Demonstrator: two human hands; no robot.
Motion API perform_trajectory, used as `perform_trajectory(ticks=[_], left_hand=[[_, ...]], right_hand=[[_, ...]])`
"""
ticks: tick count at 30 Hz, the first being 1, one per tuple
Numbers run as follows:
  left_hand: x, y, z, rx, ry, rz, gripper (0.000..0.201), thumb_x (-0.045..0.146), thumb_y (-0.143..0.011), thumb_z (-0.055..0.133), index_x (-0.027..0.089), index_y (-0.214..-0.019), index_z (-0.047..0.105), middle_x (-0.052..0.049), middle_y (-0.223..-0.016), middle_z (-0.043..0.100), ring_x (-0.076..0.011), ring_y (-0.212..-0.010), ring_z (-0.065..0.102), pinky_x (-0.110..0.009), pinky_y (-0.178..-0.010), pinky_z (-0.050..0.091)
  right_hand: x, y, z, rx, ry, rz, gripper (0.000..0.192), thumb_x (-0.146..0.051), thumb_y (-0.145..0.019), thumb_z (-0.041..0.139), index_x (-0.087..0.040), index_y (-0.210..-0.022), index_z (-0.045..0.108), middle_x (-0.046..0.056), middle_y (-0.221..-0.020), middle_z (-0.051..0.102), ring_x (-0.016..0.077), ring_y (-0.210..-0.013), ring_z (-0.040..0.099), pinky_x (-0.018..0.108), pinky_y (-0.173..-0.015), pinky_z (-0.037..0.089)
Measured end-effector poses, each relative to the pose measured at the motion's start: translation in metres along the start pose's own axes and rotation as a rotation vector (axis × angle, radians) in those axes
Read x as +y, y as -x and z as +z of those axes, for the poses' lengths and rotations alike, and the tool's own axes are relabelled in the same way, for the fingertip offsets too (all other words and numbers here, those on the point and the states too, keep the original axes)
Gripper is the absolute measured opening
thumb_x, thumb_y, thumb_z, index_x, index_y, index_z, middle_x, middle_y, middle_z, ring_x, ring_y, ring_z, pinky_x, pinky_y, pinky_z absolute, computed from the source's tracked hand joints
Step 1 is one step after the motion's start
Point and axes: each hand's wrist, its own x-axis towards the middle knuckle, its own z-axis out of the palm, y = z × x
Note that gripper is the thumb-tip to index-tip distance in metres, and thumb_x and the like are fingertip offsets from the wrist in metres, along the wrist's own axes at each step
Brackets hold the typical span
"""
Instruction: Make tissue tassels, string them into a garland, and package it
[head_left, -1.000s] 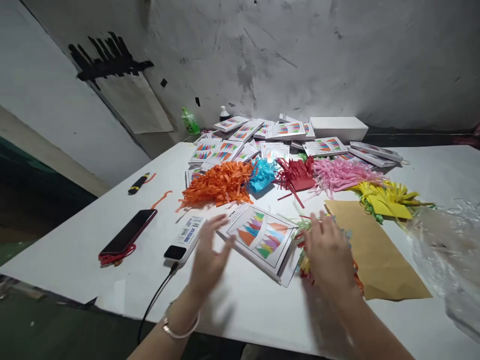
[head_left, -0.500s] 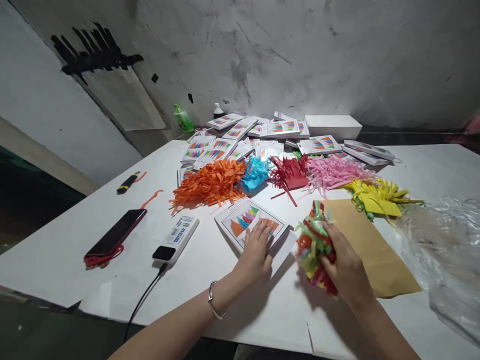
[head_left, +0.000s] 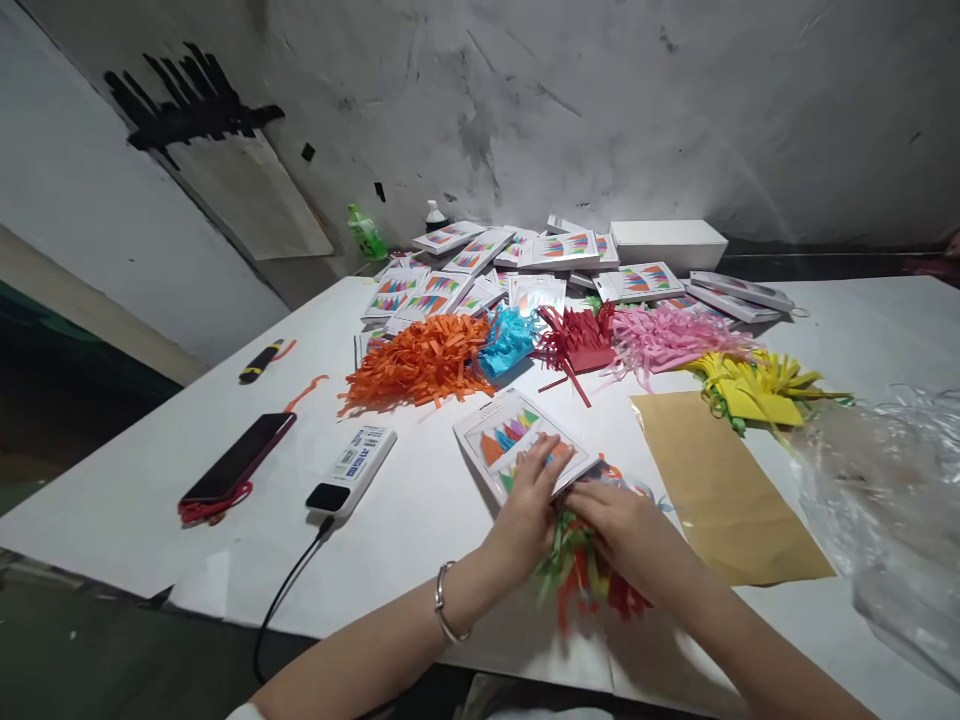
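Head view, the only one. We see the left hand [head_left: 531,505] lying flat, fingers spread, pressing on the near end of a white packet [head_left: 523,440] printed with coloured triangles; not a grasp, more a hold-down. The right hand [head_left: 626,535] is closed around a multicoloured bundle of paper fringe [head_left: 581,580], with green, orange and red strips sticking out below the fingers. The bundle sits on the white table [head_left: 420,520] at the packet's near edge, touching it, right between the two hands; whether any of it is inside the packet we cannot tell. A bracelet [head_left: 448,615] is on the left wrist.

Around them: a brown paper sheet [head_left: 724,490] lies just right of the hands, with crumpled clear plastic [head_left: 892,490] at the far right. Behind the packet is a row of fringe piles: orange [head_left: 420,365], blue [head_left: 508,340], red [head_left: 577,340], pink [head_left: 667,335], yellow [head_left: 757,385]. Further back, a heap of similar printed packets [head_left: 487,265] and a plain white box [head_left: 667,243] sit by the wall. To the left, a phone [head_left: 238,458] on a red cord, a white power bank [head_left: 351,468] with a black cable, and a marker [head_left: 260,361], all well apart from the hands.
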Motion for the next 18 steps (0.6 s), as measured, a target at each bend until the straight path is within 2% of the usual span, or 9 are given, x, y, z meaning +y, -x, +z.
perform_trajectory(ticks=[2,5,9,10,11,13,14,16,18], left_hand=[[0.007,0.0,0.006,0.025,0.043,-0.034,0.092,-0.007,-0.07,0.044,0.031,-0.153,0.034,-0.011,-0.16,0.033,-0.0298,-0.151,0.026,-0.058,-0.123,0.024],[0.019,0.002,0.002,0.085,0.11,-0.118,0.09,-0.006,-0.071,0.045,0.033,-0.152,0.037,-0.008,-0.162,0.032,-0.0279,-0.152,0.026,-0.055,-0.124,0.024],[0.017,-0.002,-0.024,-0.158,0.251,-0.153,0.064,0.014,-0.078,0.066,0.031,-0.139,0.058,-0.009,-0.154,0.047,-0.0322,-0.145,0.039,-0.048,-0.119,0.036],[0.008,-0.007,-0.034,-0.138,0.248,-0.191,0.057,0.022,-0.078,0.071,0.029,-0.134,0.063,-0.01,-0.15,0.051,-0.033,-0.145,0.04,-0.048,-0.119,0.035],[-0.004,-0.015,-0.045,-0.02,0.194,-0.261,0.049,0.028,-0.078,0.073,0.027,-0.127,0.067,-0.011,-0.145,0.055,-0.0332,-0.145,0.039,-0.048,-0.12,0.032],[-0.036,-0.036,-0.066,0.14,0.114,-0.366,0.05,0.034,-0.077,0.075,0.017,-0.123,0.065,-0.018,-0.148,0.049,-0.0364,-0.154,0.014,-0.056,-0.123,0.013],[-0.054,-0.047,-0.075,0.172,0.083,-0.435,0.049,0.036,-0.071,0.079,0.015,-0.113,0.067,-0.021,-0.141,0.054,-0.0396,-0.153,0.012,-0.058,-0.122,0.014],[-0.084,-0.066,-0.09,0.132,0.066,-0.528,0.041,0.036,-0.06,0.086,0.015,-0.091,0.068,-0.021,-0.117,0.066,-0.0453,-0.143,0.032,-0.058,-0.115,0.027],[-0.102,-0.075,-0.1,0.048,0.083,-0.582,0.036,0.034,-0.053,0.089,0.018,-0.073,0.065,-0.015,-0.09,0.07,-0.044,-0.122,0.054,-0.05,-0.102,0.042]], right_hand=[[-0.008,-0.006,0.012,0.031,0.024,0.047,0.042,0.001,-0.087,0.051,-0.018,-0.119,0.068,0.012,-0.126,0.068,0.0257,-0.118,0.063,0.041,-0.101,0.054],[-0.016,-0.005,0.04,-0.018,0.07,-0.006,0.034,-0.002,-0.085,0.056,-0.015,-0.114,0.069,0.014,-0.114,0.071,0.0291,-0.113,0.063,0.046,-0.105,0.049],[-0.01,0.005,0.065,-0.066,0.097,0.033,0.033,-0.004,-0.086,0.056,-0.016,-0.114,0.067,0.012,-0.115,0.069,0.0276,-0.101,0.064,0.043,-0.09,0.053],[-0.008,0.007,0.067,-0.072,0.099,0.044,0.037,-0.003,-0.086,0.055,-0.016,-0.119,0.066,0.012,-0.118,0.068,0.0266,-0.099,0.064,0.041,-0.087,0.054],[-0.006,0.008,0.067,-0.078,0.098,0.051,0.042,-0.001,-0.085,0.054,-0.016,-0.123,0.063,0.012,-0.121,0.067,0.0257,-0.098,0.064,0.039,-0.086,0.054],[-0.004,0.009,0.064,-0.088,0.095,0.051,0.049,0.0,-0.085,0.053,-0.016,-0.131,0.059,0.012,-0.124,0.066,0.025,-0.098,0.064,0.037,-0.085,0.053],[-0.004,0.009,0.062,-0.093,0.093,0.044,0.051,0.001,-0.085,0.053,-0.017,-0.132,0.057,0.011,-0.125,0.066,0.0247,-0.099,0.064,0.037,-0.085,0.053],[-0.002,0.009,0.058,-0.102,0.084,0.019,0.05,0.0,-0.086,0.054,-0.02,-0.132,0.058,0.009,-0.125,0.066,0.0236,-0.098,0.064,0.036,-0.084,0.053],[0.003,0.008,0.055,-0.105,0.076,0.007,0.041,-0.002,-0.087,0.057,-0.022,-0.122,0.063,0.007,-0.117,0.069,0.0221,-0.092,0.065,0.034,-0.081,0.054]])
